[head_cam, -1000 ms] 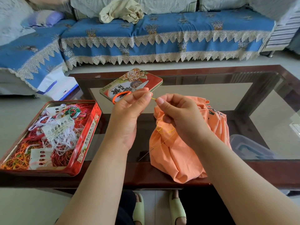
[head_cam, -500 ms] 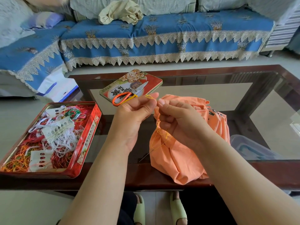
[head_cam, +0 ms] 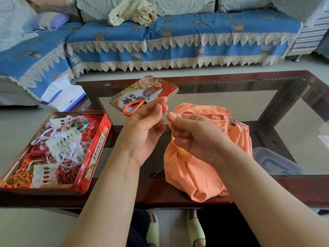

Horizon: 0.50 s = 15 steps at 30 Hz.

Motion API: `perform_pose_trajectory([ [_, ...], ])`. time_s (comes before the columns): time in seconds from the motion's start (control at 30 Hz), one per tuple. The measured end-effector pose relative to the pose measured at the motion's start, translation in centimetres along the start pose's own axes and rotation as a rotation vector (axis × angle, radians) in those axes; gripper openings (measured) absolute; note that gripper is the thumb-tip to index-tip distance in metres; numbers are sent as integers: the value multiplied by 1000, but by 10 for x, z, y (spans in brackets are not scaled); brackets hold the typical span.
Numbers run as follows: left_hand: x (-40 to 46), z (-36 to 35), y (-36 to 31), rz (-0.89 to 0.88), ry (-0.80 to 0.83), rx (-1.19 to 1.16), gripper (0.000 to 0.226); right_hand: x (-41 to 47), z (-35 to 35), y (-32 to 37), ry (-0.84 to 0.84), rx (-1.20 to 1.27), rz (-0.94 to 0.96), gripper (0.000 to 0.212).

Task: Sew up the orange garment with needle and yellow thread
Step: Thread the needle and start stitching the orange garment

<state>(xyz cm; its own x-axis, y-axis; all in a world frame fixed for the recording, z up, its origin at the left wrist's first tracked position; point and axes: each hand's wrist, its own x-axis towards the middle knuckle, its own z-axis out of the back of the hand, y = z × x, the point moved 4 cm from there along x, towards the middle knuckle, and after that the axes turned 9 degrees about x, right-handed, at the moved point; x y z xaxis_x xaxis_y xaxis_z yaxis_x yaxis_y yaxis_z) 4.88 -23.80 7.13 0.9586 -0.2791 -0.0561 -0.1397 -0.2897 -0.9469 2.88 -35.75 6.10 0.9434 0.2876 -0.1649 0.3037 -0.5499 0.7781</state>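
— Where are your hands right now?

— Both are raised over the near edge of the glass surface point(head_cam: 231, 97). Your left hand point(head_cam: 146, 129) pinches the yellow thread point(head_cam: 166, 113) between thumb and forefinger, and your right hand point(head_cam: 194, 134) pinches the same short stretch just beside it, its other fingers curled in. Each grip is narrow and closed on the thread.

— And the rest of the thread?

— It trails down in loose loops from under your right hand onto the orange garment point(head_cam: 192, 172), which lies bunched on the surface right below that hand.

— The needle?

— A thin needle point(head_cam: 160, 171) lies slanted at the garment's left edge; whether the thread runs through it, you cannot tell from here.

— Anything else nearby?

— Orange-handled scissors point(head_cam: 140, 103) rest on a red tin lid point(head_cam: 165, 86) behind your left hand. An open red tin point(head_cam: 96, 154) of tangled threads sits to the left.
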Motion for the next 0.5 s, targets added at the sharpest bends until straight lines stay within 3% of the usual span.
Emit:
perform_pose_trajectory([
  [0.1, 0, 3, -3, 24, -2, 57, 24, -2, 12, 5, -122, -319, 45, 18],
  [0.23, -2, 17, -7, 104, -80, 304, 27, -7, 23, 26, -300, -792, 240, 21],
  [0.37, -4, 18, -1, 216, -48, 574, 26, -11, 14, 36, -251, -936, 443, 12],
  [0.5, -6, 6, 8, 257, 45, 676, 29, -9, 9, 29, -167, -1015, 495, 7],
])
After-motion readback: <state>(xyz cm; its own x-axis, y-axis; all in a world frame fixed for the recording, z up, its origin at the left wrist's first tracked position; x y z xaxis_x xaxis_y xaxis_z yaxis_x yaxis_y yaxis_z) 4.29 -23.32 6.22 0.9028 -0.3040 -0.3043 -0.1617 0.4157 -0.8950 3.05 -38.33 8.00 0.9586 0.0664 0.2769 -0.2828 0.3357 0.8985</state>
